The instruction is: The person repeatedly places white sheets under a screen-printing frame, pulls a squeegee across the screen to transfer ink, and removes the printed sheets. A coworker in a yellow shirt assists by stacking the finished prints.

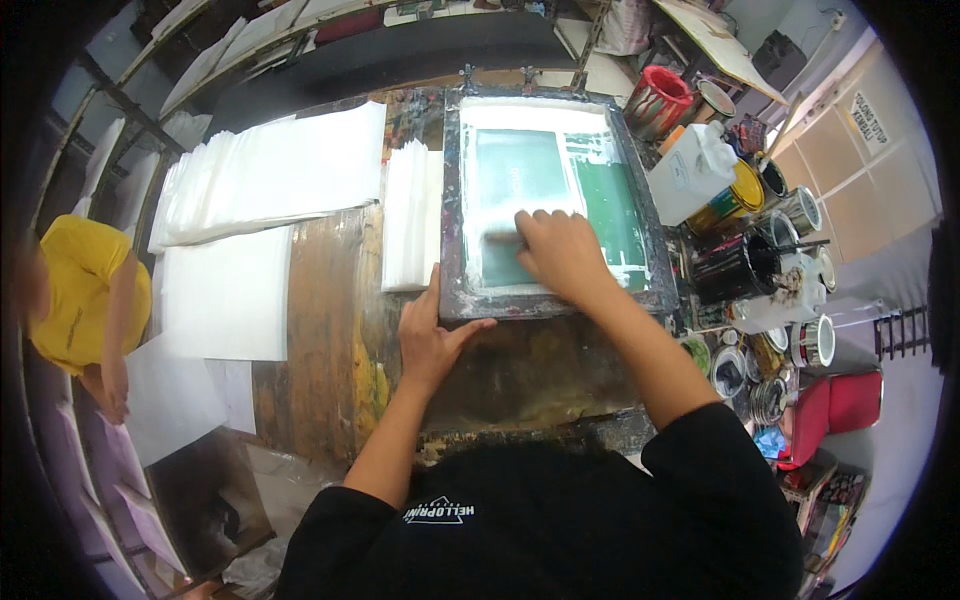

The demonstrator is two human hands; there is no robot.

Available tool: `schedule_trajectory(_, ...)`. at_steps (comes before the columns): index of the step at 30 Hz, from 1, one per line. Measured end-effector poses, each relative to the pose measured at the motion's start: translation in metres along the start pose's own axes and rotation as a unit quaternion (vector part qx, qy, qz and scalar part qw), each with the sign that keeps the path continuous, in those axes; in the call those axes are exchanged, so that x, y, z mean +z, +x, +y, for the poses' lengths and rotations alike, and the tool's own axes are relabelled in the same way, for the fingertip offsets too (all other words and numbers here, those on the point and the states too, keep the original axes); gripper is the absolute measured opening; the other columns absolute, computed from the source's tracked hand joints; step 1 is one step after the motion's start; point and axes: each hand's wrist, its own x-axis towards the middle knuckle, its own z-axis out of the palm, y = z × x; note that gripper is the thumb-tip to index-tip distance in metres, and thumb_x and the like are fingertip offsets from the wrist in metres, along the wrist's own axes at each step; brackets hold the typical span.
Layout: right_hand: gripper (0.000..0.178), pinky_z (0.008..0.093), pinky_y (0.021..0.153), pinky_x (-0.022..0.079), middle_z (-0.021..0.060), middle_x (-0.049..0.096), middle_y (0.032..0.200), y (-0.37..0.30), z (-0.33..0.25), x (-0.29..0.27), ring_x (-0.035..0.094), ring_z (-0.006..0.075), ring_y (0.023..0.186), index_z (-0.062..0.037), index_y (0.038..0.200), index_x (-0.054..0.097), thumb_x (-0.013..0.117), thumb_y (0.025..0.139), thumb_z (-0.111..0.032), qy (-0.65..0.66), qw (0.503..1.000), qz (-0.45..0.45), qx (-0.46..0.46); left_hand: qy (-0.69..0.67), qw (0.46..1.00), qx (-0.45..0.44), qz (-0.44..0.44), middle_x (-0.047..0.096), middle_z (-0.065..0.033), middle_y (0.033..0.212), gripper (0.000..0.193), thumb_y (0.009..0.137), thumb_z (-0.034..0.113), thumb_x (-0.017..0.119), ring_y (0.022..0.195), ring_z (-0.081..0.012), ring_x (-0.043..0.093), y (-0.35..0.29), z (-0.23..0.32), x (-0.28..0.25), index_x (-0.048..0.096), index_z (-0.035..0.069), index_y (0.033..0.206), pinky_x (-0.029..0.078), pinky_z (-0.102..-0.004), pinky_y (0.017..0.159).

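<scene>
Squeegee (pixel 505 238) mostly hidden under right hand (pixel 562 255); person at left (pixel 85 300) blurred, cut by edge; paint cans (pixel 790 215) contents too small to tell.

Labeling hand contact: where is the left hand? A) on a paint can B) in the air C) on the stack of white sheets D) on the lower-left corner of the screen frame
D: the left hand presses on the lower-left corner of the screen frame, while the right hand works on the mesh.

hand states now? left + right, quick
Left hand: open, pressed flat on the screen frame at its near corner.
Right hand: closed on a squeegee on the mesh.
</scene>
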Motion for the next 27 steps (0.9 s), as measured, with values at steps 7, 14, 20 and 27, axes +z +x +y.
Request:
schedule_trajectory(7, 0.055, 0.048, 0.077, 0.046, 0.0151, 0.061, 0.09, -0.017, -0.041, -0.104, 0.06, 0.0332, 0.093, -0.0021, 0.096, 0.059, 0.071, 0.089, -0.056, -0.015, 0.987, 0.16, -0.014, -0.371, 0.923, -0.01, 0.103, 0.066, -0.0193, 0.13, 0.086, 0.085, 0.026, 0.089, 0.113, -0.0205, 0.065, 0.045, 0.053, -0.017, 0.045, -0.014, 0.147, 0.054, -0.0342, 0.096)
schedule_trajectory(14, 0.071, 0.0451, 0.071, 0.047, 0.012, 0.067, 0.069, 0.077, -0.008, -0.171, 0.066, 0.0306, 0.068, -0.0052, 0.069, 0.067, 0.06, 0.092, -0.071, -0.07, 0.949, 0.306, -0.02, -0.156, 0.976, 0.05, 0.147, 0.059, -0.0086, 0.096, 0.047, 0.094, 0.026, 0.078, 0.085, -0.0211, 0.056, 0.104, 0.062, -0.051, 0.062, 0.0, 0.129, 0.046, -0.0344, 0.078)
schedule_trajectory(20, 0.084, 0.0449, 0.06, 0.05, 0.0184, 0.063, 0.059, 0.108, -0.002, -0.198, 0.065, 0.0323, 0.062, 0.0014, 0.062, 0.067, 0.046, 0.097, -0.072, 0.007, 0.967, 0.253, -0.007, 0.246, 0.965, -0.019, 0.093, 0.061, -0.0104, 0.103, 0.028, 0.09, 0.027, 0.077, 0.103, -0.0323, 0.058, 0.049, -0.005, -0.015, 0.068, 0.006, 0.105, 0.04, -0.0474, 0.093)
schedule_trajectory(27, 0.088, 0.0452, 0.053, 0.045, 0.0177, 0.058, 0.053, 0.112, -0.003, -0.222, 0.06, 0.0322, 0.053, 0.0029, 0.059, 0.063, 0.043, 0.098, -0.074, 0.013, 0.982, 0.184, 0.028, 0.291, 0.951, -0.074, 0.079, 0.061, -0.0107, 0.105, 0.025, 0.091, 0.027, 0.074, 0.104, -0.0313, 0.058, 0.051, -0.015, -0.005, 0.069, 0.007, 0.105, 0.038, -0.0473, 0.09)
